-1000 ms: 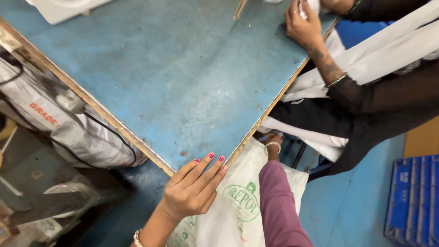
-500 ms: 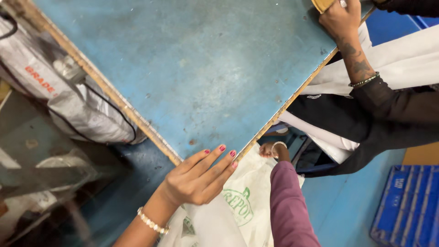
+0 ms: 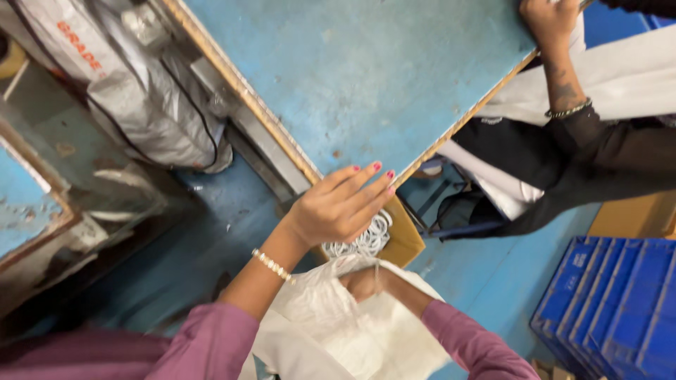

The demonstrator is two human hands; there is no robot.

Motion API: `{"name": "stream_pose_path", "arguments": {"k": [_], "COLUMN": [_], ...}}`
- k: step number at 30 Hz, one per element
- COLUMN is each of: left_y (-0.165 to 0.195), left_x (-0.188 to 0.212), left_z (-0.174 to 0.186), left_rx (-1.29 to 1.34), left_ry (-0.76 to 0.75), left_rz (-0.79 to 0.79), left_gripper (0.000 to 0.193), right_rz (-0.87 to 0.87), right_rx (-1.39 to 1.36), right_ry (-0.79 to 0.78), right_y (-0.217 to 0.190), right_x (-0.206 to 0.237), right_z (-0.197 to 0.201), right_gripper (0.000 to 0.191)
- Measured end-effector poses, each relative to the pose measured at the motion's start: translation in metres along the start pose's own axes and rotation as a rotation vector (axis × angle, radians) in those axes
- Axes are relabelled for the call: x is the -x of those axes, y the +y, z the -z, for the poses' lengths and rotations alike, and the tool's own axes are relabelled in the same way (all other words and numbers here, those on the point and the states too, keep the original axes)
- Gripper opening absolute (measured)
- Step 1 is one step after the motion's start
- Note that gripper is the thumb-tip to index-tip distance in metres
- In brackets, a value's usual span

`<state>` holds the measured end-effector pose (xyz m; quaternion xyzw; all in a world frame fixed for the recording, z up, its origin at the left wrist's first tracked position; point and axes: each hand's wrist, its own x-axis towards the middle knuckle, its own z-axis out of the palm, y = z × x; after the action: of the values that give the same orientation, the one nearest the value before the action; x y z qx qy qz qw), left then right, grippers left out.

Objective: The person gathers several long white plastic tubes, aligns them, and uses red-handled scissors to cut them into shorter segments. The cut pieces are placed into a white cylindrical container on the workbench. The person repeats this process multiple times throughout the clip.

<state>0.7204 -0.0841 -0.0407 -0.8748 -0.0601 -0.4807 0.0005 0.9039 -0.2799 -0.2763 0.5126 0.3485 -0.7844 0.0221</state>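
Since half a second ago: left hand [image 3: 341, 207] slid lower past the corner of the blue table [image 3: 366, 77], fingers spread flat, gripping nothing; below it now uncovered, an open brown box [image 3: 405, 239] of white rings [image 3: 366, 243]. Right hand [image 3: 362, 281] sunk into the mouth of the white bag [image 3: 345, 331] (closed on the cloth or loose, cannot tell). Upper left, grey sack [image 3: 141, 105] with red lettering beside the table edge. Lower right, stacked blue crates [image 3: 620, 302]. Top right, another person's hand [image 3: 549, 21] on the table rim.
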Motion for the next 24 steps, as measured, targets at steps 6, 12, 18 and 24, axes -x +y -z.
{"name": "stream_pose_path", "arguments": {"k": [6, 12, 18, 24], "left_y": [0.007, 0.009, 0.011, 0.019], "left_x": [0.006, 0.004, 0.002, -0.001], "left_z": [0.000, 0.004, 0.008, 0.041], "left_rx": [0.043, 0.010, 0.088, 0.253], "left_ry": [-0.012, -0.034, -0.057, -0.113], "left_rz": [0.063, 0.078, 0.102, 0.242], "left_gripper": [0.038, 0.041, 0.041, 0.051], "right_rz": [0.119, 0.124, 0.134, 0.207], "right_rx": [0.006, 0.013, 0.085, 0.217], "right_ry": [0.145, 0.283, 0.592, 0.784], "right_y": [-0.005, -0.017, -0.019, -0.063], "right_x": [-0.017, -0.005, 0.080, 0.161], "right_z": [-0.099, -0.101, -0.032, -0.027], "right_gripper": [0.030, 0.029, 0.029, 0.030]}}
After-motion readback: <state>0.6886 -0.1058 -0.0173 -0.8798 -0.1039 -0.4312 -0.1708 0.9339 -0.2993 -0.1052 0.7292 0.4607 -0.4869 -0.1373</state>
